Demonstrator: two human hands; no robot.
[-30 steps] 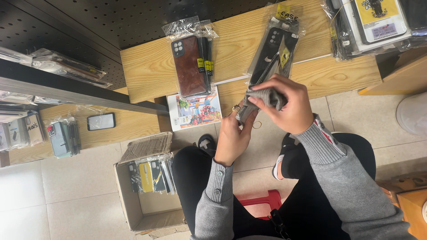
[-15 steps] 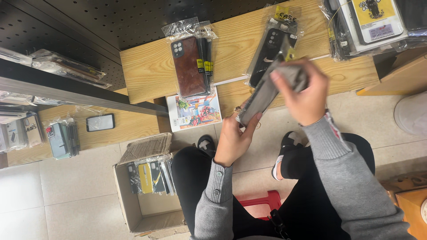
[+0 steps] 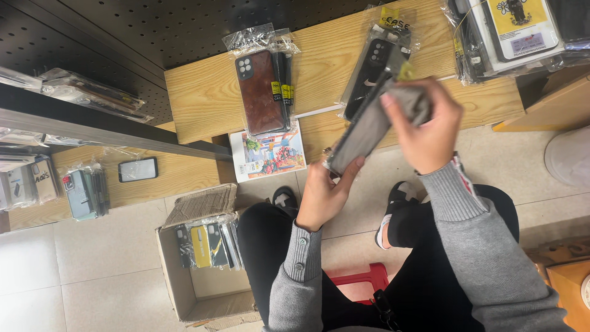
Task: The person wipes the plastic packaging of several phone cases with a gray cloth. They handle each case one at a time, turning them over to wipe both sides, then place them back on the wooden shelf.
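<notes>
Grey and flat, the phone case (image 3: 376, 126) runs slantwise between your two hands, held up in the air over the front edge of the wooden shelf (image 3: 196, 101). Your right hand (image 3: 424, 126) closes around its upper end, fingers curled over the top; your left hand (image 3: 322, 190) pinches the lower end between thumb and fingertips. Both sleeves are grey knit, and you sit on a red stool (image 3: 359, 280) with your dark-clad knees below.

Just behind the grey case, a black case in a clear bag (image 3: 372, 67) lies on the shelf, partly hidden by it. To the left, well apart, a brown case in a clear bag (image 3: 261, 89) rests on a small stack of bagged ones. A colourful printed card (image 3: 268, 154) lies under the shelf's front edge. By your left knee stands an open cardboard box (image 3: 200, 270) with more bagged cases upright inside. A dark phone (image 3: 137, 169) lies on the lower shelf at left.
</notes>
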